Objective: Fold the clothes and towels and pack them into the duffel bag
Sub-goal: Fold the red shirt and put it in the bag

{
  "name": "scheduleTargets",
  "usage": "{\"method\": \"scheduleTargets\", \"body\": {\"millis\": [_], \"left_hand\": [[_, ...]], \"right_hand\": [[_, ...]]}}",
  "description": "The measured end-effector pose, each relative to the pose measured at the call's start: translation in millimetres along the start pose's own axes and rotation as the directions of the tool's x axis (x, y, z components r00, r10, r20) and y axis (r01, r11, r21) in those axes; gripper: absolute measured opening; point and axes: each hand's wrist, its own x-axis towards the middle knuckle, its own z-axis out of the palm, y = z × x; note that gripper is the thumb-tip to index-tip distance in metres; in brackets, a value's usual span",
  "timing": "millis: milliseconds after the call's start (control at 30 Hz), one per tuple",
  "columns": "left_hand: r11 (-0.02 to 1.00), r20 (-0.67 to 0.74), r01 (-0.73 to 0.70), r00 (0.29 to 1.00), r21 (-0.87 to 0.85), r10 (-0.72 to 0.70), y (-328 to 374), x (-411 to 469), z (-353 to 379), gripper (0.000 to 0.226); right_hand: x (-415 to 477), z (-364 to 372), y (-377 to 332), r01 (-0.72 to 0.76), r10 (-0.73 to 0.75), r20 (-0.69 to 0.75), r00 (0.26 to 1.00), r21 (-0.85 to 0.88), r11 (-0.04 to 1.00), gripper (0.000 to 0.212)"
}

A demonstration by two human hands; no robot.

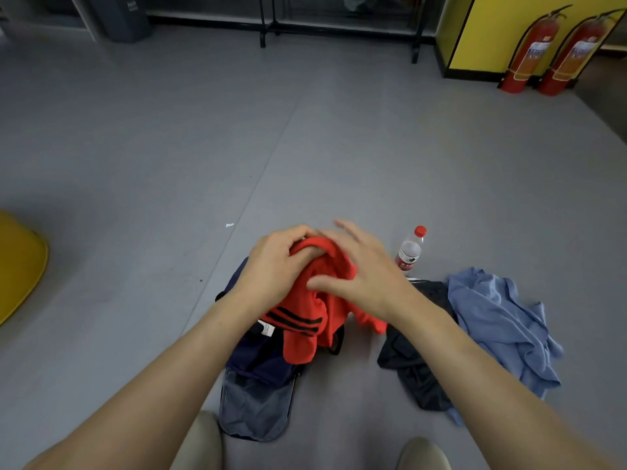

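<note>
Noting at the far left edge a yellow rounded object (20, 266), cut by the frame and well apart from the work. Gripping with the left hand (274, 262), fingers curled round it, the bunched top of a red garment with black stripes (305, 320); holding it up over a navy duffel bag (258, 364) lying on the grey floor (169, 164), mesh end nearest the person, the garment's lower end hanging across the bag. Laying the right hand (363, 276) over the same red cloth, fingers straight and spread, thumb pressing the fabric, clasping nothing. Passing, just right of that hand, an upright water bottle with a red cap (410, 249); then a dark garment (417, 374) crumpled on the floor beside the bag, partly under the right forearm; then a light blue shirt (502, 327) heaped against it, unfolded. Listing at far upper right two red fire extinguishers (532, 52) beside a yellow wall. Judging the step: gathering and folding the red garment, not yet packing it. Judging the next move: doubling the cloth into a compact bundle, then finding the bag's opening, not discernible here.
</note>
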Motion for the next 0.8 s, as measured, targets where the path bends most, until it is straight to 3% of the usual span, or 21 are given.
{"method": "scheduleTargets", "body": {"millis": [67, 133, 167, 367, 467, 567, 700, 800], "left_hand": [[1.0, 0.004, -0.006, 1.0, -0.004, 0.006, 1, 1, -1, 0.007], [0.998, -0.018, -0.014, 1.0, 0.069, 0.015, 0, 2, -4, 0.006], [0.993, -0.036, -0.013, 0.999, 0.117, 0.017, -1, 3, -8, 0.007], [0.948, -0.012, 0.041, 0.999, 0.315, -0.039, -13, 8, -37, 0.005], [0.938, -0.102, 0.063, 0.994, 0.342, -0.03, -17, 9, -42, 0.004], [0.918, -0.102, 0.075, 0.994, 0.389, -0.038, -16, 8, -43, 0.011], [0.878, -0.098, 0.065, 0.995, 0.474, -0.021, -20, 7, -41, 0.019], [0.932, 0.041, -0.064, 0.998, 0.356, 0.053, -7, -1, -23, 0.039]], "right_hand": [[2, 5, -2, -0.009, 0.01, 0.024, 1.0, -0.049, 0.999, 0.04], [4, 4, 1, -0.049, 0.04, -0.088, 0.995, -0.102, 0.994, 0.012], [5, 2, 4, -0.058, 0.046, -0.123, 0.991, -0.091, 0.994, 0.007], [3, -13, 10, -0.124, 0.127, -0.219, 0.967, 0.025, 0.992, 0.016], [1, -16, 8, -0.12, 0.11, -0.166, 0.98, -0.055, 0.991, 0.013], [3, -13, 11, -0.119, 0.097, -0.137, 0.986, -0.16, 0.98, 0.012], [6, -7, 9, -0.133, 0.14, -0.141, 0.98, 0.055, 0.99, 0.011], [7, -3, 2, -0.098, 0.12, -0.143, 0.983, 0.147, 0.984, 0.017]]}}
